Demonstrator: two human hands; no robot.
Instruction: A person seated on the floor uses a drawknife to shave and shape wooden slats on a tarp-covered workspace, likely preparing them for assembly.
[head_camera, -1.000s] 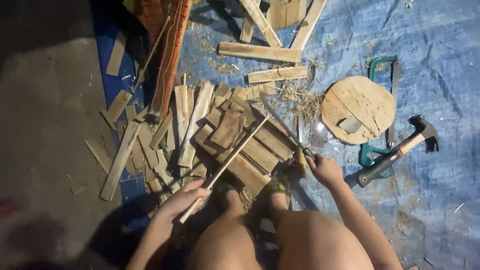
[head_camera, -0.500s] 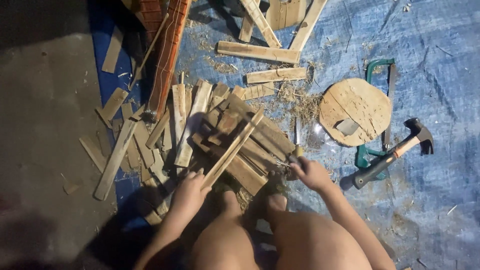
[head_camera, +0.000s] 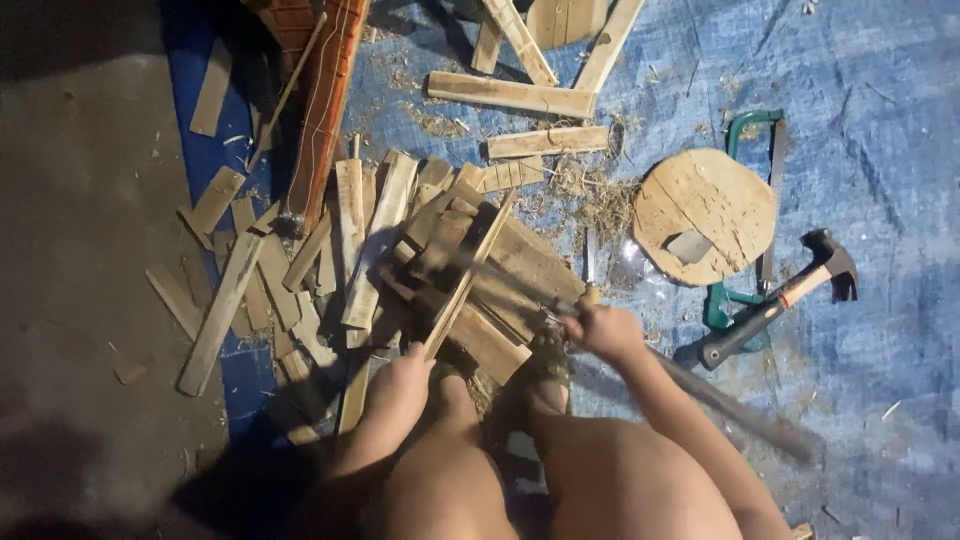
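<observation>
While you crouch over the heap of scrap wood (head_camera: 400, 240), your left hand (head_camera: 400, 385) is closed around the near end of a thin wooden slat (head_camera: 470, 275), which runs up and away from you across the pile, its far end resting on the stacked offcuts. Your right hand (head_camera: 605, 332) is clenched around a handle just right of the slat; a long dark blade (head_camera: 500, 275) reaches from that fist toward the slat, but it is smeared by motion, so you cannot tell from this view exactly what tool it is or whether its edge touches the wood. A second blurred streak trails from the same hand down to the right, over the blue tarp (head_camera: 880, 120). Your bare knees fill the bottom of the view, and your feet sit just under the near edge of the pile. Off to the right, well apart from both hands, a round wooden disc (head_camera: 705, 215) lies flat on the tarp with a small grey scrap on it. A green-framed hacksaw (head_camera: 745, 210) lies partly under the disc, and a claw hammer (head_camera: 775, 305) rests beside it, head pointing away from you. Longer boards (head_camera: 510, 95) lie at the top, and a reddish-brown beam (head_camera: 325, 105) runs along the left edge of the tarp beside the bare dark floor (head_camera: 80, 250).
</observation>
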